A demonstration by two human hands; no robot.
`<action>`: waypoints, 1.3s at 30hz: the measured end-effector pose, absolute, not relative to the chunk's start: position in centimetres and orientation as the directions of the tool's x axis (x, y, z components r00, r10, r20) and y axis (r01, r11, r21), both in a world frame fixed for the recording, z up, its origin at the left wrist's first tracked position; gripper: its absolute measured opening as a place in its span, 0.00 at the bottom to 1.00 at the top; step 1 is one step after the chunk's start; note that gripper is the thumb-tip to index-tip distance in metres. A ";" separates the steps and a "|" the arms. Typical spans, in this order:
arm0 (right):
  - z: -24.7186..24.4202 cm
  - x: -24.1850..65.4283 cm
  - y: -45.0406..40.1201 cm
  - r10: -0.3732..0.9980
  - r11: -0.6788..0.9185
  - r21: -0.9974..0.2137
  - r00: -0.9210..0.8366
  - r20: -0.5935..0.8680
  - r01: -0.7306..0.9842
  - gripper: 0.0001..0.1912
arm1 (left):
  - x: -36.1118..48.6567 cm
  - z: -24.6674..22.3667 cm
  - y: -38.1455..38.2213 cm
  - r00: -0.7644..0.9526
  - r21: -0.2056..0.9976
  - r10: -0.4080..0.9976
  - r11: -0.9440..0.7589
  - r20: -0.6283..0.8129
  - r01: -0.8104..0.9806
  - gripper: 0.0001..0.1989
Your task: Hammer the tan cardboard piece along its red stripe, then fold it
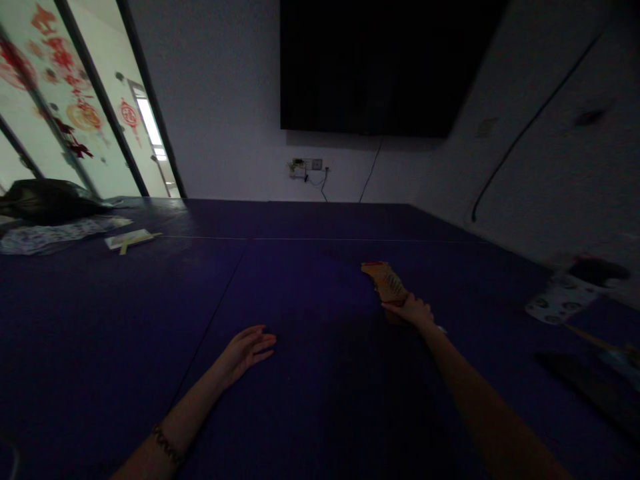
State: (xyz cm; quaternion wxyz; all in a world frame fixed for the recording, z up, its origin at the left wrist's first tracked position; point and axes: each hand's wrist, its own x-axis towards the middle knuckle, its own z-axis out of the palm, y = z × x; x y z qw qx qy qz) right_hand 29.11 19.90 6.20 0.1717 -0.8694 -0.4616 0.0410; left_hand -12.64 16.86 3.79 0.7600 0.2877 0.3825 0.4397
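My right hand (416, 311) is closed around the near end of an orange-yellow packet (389, 284) with dark print and a red strip at its far end. The packet is at or just above the dark blue surface (300, 280); I cannot tell whether it touches. A small pale bit shows beside my right wrist. To the left, my left hand (249, 349) hangs low over the same surface, fingers loosely stretched and holding nothing. A beaded bracelet (166, 445) circles the left wrist.
At far left lie a dark bag (45, 199), a patterned cloth (60, 235) and a white flat item (130, 239). A patterned white container (563, 300) and a dark flat object (590, 387) are at right. A large black screen (385, 67) hangs on the wall above sockets (307, 167).
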 end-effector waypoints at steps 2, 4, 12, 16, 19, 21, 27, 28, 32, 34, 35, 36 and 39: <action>7.2 27.3 19.1 0.788 -0.485 -0.452 0.599 0.145 0.748 0.51 | -12.5 3.8 16.8 0.321 0.797 0.895 0.429 -0.310 -0.426 0.11; 7.9 24.5 18.0 0.812 -0.356 -0.567 0.546 0.204 0.743 0.48 | -12.3 3.8 16.7 0.322 0.836 0.907 0.389 -0.272 -0.388 0.13; 5.2 9.1 11.0 0.894 0.295 -0.895 -0.427 0.135 0.335 0.17 | -10.3 3.6 13.1 0.524 0.993 0.844 -0.076 0.115 -0.095 0.22; 3.7 7.5 9.4 0.798 0.312 -0.934 -0.581 0.159 0.172 0.23 | -9.5 3.7 10.7 0.657 0.945 0.734 -0.313 0.174 0.099 0.26; 3.4 7.9 9.0 0.771 0.359 -0.917 -0.609 0.185 0.176 0.24 | -9.2 4.3 10.1 0.741 0.903 0.647 -0.407 0.178 0.138 0.26; 3.4 8.1 8.9 0.772 0.390 -0.892 -0.609 0.180 0.230 0.24 | -9.2 4.7 10.1 0.769 0.879 0.612 -0.454 0.185 0.150 0.26; 3.9 7.9 8.2 0.728 0.463 -0.849 -0.656 0.198 0.256 0.20 | -9.2 5.5 10.0 0.835 0.828 0.521 -0.538 0.176 0.161 0.25; 4.0 7.9 8.1 0.723 0.473 -0.839 -0.662 0.196 0.268 0.18 | -9.1 5.5 9.9 0.844 0.818 0.508 -0.551 0.172 0.165 0.25; 4.5 7.8 7.6 0.696 0.499 -0.796 -0.706 0.132 0.343 0.14 | -9.1 5.7 9.7 0.865 0.778 0.471 -0.604 0.173 0.173 0.24; 4.4 7.8 7.6 0.682 0.523 -0.770 -0.721 0.120 0.366 0.14 | -9.1 5.8 9.7 0.872 0.771 0.459 -0.614 0.171 0.172 0.22; 4.2 7.9 7.6 0.676 0.534 -0.762 -0.726 0.126 0.365 0.13 | -9.1 5.8 9.7 0.874 0.767 0.456 -0.618 0.169 0.174 0.22; 4.0 8.0 7.7 0.673 0.540 -0.762 -0.727 0.135 0.358 0.13 | -9.1 5.8 9.7 0.874 0.762 0.456 -0.622 0.167 0.179 0.22; 3.2 8.1 7.9 0.675 0.525 -0.790 -0.719 0.162 0.315 0.14 | -9.1 5.6 9.8 0.866 0.754 0.472 -0.626 0.166 0.197 0.23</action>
